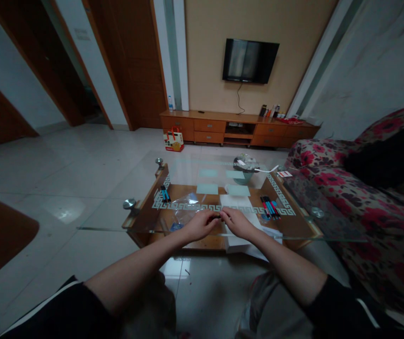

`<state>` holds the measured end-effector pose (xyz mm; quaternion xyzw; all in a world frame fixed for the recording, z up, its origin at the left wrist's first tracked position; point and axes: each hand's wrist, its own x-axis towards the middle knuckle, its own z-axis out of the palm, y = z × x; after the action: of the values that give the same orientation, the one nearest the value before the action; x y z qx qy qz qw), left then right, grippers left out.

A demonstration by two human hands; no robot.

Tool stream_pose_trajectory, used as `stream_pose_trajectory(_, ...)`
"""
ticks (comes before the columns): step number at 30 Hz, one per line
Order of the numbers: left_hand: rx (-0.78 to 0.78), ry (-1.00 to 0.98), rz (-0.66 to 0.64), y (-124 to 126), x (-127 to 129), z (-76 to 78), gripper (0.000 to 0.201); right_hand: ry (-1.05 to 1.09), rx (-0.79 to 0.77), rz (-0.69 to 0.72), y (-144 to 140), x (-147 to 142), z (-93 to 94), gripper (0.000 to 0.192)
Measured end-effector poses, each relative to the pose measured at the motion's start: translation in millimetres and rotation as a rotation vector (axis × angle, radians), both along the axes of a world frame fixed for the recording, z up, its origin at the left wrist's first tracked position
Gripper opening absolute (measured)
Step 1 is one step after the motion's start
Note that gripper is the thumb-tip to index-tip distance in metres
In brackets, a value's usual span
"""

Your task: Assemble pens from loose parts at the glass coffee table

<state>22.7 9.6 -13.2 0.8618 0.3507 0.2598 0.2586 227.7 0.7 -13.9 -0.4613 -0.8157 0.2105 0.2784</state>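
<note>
Over the glass table [124, 225], both hands' grips pinch a dark pen [216, 217] lying left-right.

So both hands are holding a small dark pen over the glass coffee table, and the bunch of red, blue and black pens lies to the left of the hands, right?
Not quite. The head view shows both hands, left hand and right hand, on the small dark pen over the glass coffee table, but the bunch of red, blue and black pens lies to their right.
</note>
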Motion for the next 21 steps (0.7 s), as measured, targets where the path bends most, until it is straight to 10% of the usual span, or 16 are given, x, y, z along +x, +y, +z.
stream_pose_trajectory(9, 0.012, -0.028, -0.029, 0, -1, -5.1, 0.023, 0.059, -0.061, -0.031, -2, 1, 2.4, 0.041)
stream_pose_trajectory(21, -0.045, 0.004, -0.083, -1, -4, -2.1, 0.022, 0.708, -0.245, -0.297, 16, 4, -12.6, 0.041)
